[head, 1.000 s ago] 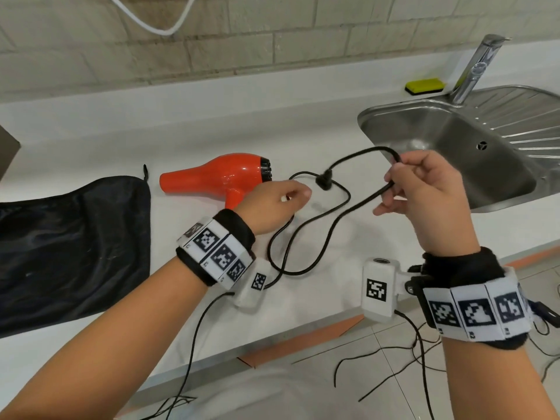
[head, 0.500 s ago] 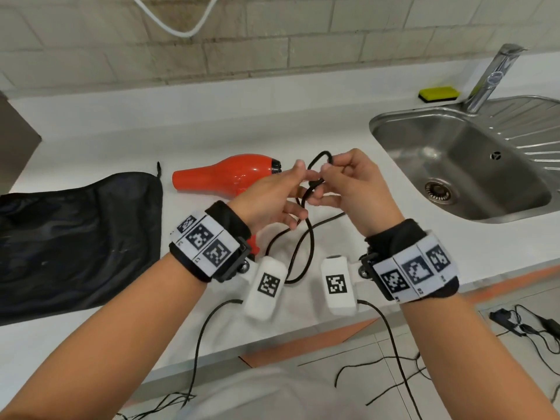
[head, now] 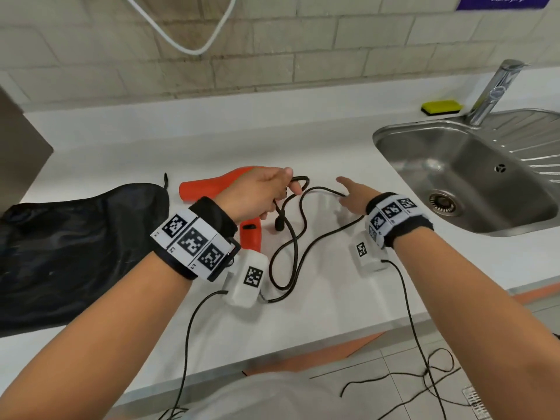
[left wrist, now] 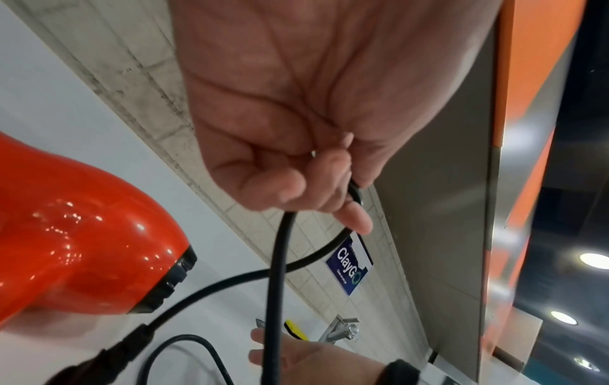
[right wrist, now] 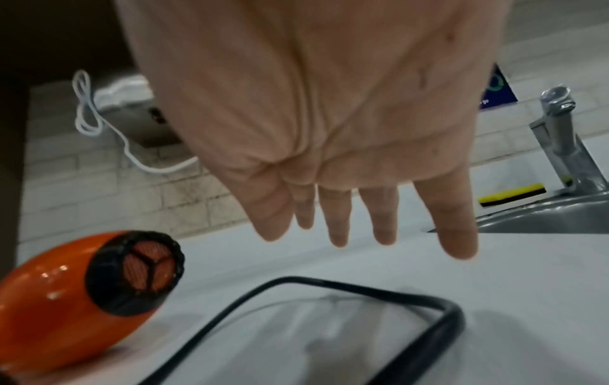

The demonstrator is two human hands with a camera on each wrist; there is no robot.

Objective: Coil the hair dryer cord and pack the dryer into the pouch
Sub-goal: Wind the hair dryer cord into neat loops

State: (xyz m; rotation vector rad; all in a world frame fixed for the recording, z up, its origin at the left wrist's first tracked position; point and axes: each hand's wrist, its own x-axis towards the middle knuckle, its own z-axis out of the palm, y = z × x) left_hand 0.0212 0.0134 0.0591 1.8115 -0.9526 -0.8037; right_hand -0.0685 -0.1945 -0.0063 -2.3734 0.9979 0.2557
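Left hand (head: pixel 257 192) is above the orange hair dryer (head: pixel 212 189), fingers curled round a small loop of the black cord (head: pixel 295 237). Left wrist view confirms: cord (left wrist: pixel 277 260) pinched between thumb and curled fingers (left wrist: pixel 290 187), one strand dropping straight down, another curving away toward the wall.

Right hand (head: pixel 353 197) holds nothing. Fingers straight and spread, palm down, over the counter (head: pixel 333 298) just right of the cord's far bend. Right wrist view: fingers (right wrist: pixel 336 218) extended, cord (right wrist: pixel 428 312) on the counter beneath the hand; can't tell from that view whether skin touches it. In the head view the fingertips sit right at the cord's bend.

Hair dryer lies on its side on the counter, nozzle pointing left, handle toward the person, rear grille (right wrist: pixel 135 273) facing the right hand. The rest of the cord lies loose on the counter in long uneven loops between the two wrists, not coiled. What looks like the plug (head: pixel 278 223) hangs just below the left hand.

Black pouch (head: pixel 75 253) lies flat on the counter left of the dryer, just beside its nozzle, apart from both hands.

Steel sink (head: pixel 469 177) is at right with the tap (head: pixel 494 92) behind it and a yellow sponge (head: pixel 441 107) beside the tap. A white cable (head: pixel 181 34) hangs on the brick wall.
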